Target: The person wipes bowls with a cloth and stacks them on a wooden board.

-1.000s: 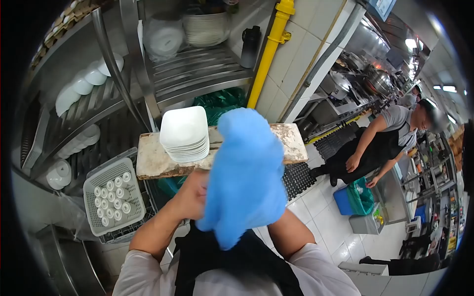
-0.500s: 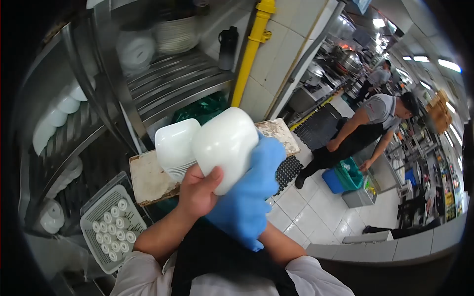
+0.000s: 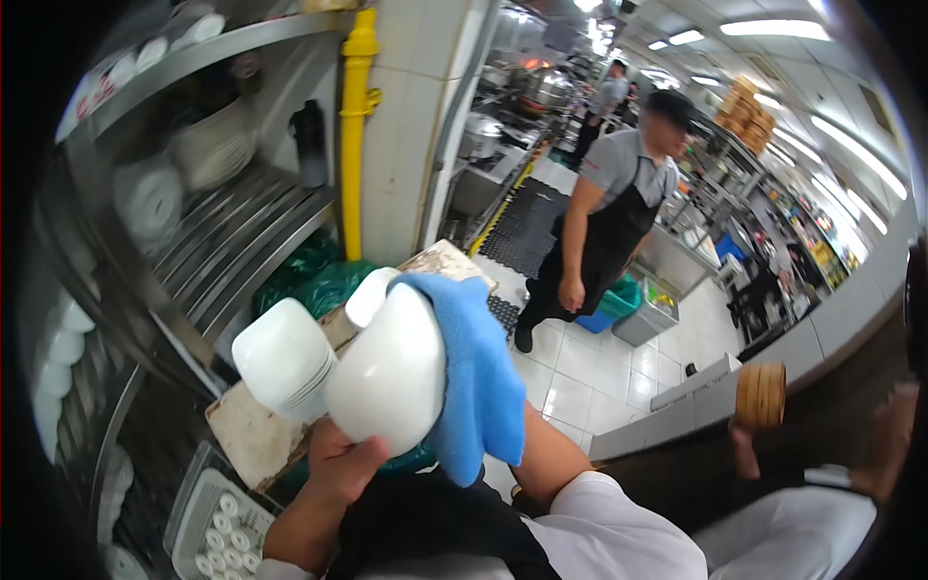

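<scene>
A white bowl (image 3: 387, 382) is tilted in front of me, its rounded outside toward me. My left hand (image 3: 346, 464) grips its lower edge, thumb on the outer wall. A blue cloth (image 3: 474, 358) drapes over the bowl's far right side and hangs down. My right forearm (image 3: 553, 452) leads up behind this cloth; the cloth covers the right hand, which holds it against the bowl. Beside the bowl, on the left, stands a stack of square white bowls (image 3: 280, 353). One more white dish (image 3: 369, 298) shows just behind.
The stack rests on a worn board (image 3: 246, 440). A green plastic bag (image 3: 324, 280) lies behind it. Metal shelving (image 3: 256, 227) with dishes is at left, above a basket (image 3: 188, 512) of small white cylinders. A co-worker (image 3: 614, 203) stands ahead. At right, another person's hand holds a bamboo steamer (image 3: 761, 396).
My view has turned right. The bowl has tilted in my left hand, and the cloth has shifted over it. The co-worker has straightened up. A bamboo steamer and another person's arms have appeared at right.
</scene>
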Demonstrator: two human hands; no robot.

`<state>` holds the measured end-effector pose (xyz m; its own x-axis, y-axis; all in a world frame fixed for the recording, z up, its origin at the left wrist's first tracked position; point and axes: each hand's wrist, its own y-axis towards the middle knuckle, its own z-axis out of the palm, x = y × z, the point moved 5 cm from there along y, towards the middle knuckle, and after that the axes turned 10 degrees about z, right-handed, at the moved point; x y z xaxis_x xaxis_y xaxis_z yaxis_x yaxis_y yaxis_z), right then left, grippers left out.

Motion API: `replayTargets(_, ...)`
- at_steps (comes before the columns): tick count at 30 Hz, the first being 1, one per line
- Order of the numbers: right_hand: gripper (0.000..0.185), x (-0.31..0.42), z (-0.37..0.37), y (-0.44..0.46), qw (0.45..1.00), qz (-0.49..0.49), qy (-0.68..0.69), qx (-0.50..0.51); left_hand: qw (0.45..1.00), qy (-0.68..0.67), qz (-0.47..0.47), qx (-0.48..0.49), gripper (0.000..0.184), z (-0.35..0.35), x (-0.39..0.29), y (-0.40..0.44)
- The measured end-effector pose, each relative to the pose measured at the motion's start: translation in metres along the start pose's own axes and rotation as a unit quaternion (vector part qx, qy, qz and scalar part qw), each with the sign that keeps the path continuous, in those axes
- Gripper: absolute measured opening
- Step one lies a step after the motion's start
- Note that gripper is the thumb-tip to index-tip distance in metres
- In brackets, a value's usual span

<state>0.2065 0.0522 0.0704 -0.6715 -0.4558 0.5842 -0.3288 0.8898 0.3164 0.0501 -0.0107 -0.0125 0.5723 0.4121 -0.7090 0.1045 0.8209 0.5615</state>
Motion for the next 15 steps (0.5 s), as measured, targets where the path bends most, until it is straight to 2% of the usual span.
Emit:
replayTargets(1, 0.048, -0.018, 0.022, -0.007, 0.975, 0.054, 0.216, 0.011, 1.000, -0.005, -0.002, 0.014, 0.032, -0.006, 0.004, 0.000)
replayTargets(2, 0.046, -0.039, 0.041, -0.015, 0.900, 0.100, 0.424, 0.022, 0.996, -0.084, 0.000, -0.009, 0.048, -0.015, 0.007, 0.000)
replayTargets(3, 0.046, -0.027, 0.035, -0.018, 0.900, 0.099, 0.424, 0.012, 0.986, -0.162, 0.001, -0.034, 0.067, -0.023, 0.008, 0.003)
replayTargets(5, 0.041, 0.005, 0.026, -0.024, 0.799, 0.186, 0.571, 0.046, 0.984, -0.180, 0.014, -0.002, 0.065, -0.026, 0.004, 0.016)
replayTargets(6, 0.041, 0.009, 0.020, -0.023, 0.798, 0.184, 0.573, 0.037, 0.988, -0.152, 0.019, -0.038, 0.064, -0.032, 0.005, 0.019)
replayTargets(7, 0.042, 0.015, 0.007, -0.021, 0.896, 0.127, 0.424, 0.027, 0.990, -0.123, 0.022, -0.072, 0.063, -0.036, 0.007, 0.022)
replayTargets(8, 0.043, 0.021, -0.004, -0.021, 0.963, 0.072, 0.258, 0.015, 0.990, -0.126, 0.014, -0.060, 0.063, -0.031, 0.010, 0.024)
replayTargets(9, 0.044, 0.024, -0.013, -0.022, 0.997, 0.020, 0.080, 0.005, 0.992, -0.072, -0.006, -0.106, 0.065, -0.030, 0.014, 0.024)
replayTargets(10, 0.046, 0.025, -0.017, -0.026, 0.994, -0.029, -0.101, -0.002, 0.988, -0.017, -0.026, -0.151, 0.066, -0.031, 0.017, 0.022)
replayTargets(11, 0.045, 0.021, -0.015, -0.028, 0.986, -0.048, -0.158, -0.016, 0.989, -0.019, -0.033, -0.142, 0.066, -0.032, 0.019, 0.019)
replayTargets(13, 0.044, 0.013, -0.008, -0.028, 0.980, -0.064, -0.184, -0.049, 0.971, 0.011, -0.157, -0.182, 0.069, -0.039, 0.029, 0.007)
replayTargets(14, 0.044, 0.010, -0.005, -0.028, 0.978, -0.073, -0.184, -0.065, 0.970, 0.012, -0.161, -0.179, 0.069, -0.039, 0.028, 0.006)
replayTargets(15, 0.043, 0.007, -0.001, -0.027, 0.976, -0.082, -0.187, -0.078, 0.974, -0.091, -0.151, -0.139, 0.071, -0.028, 0.022, 0.007)
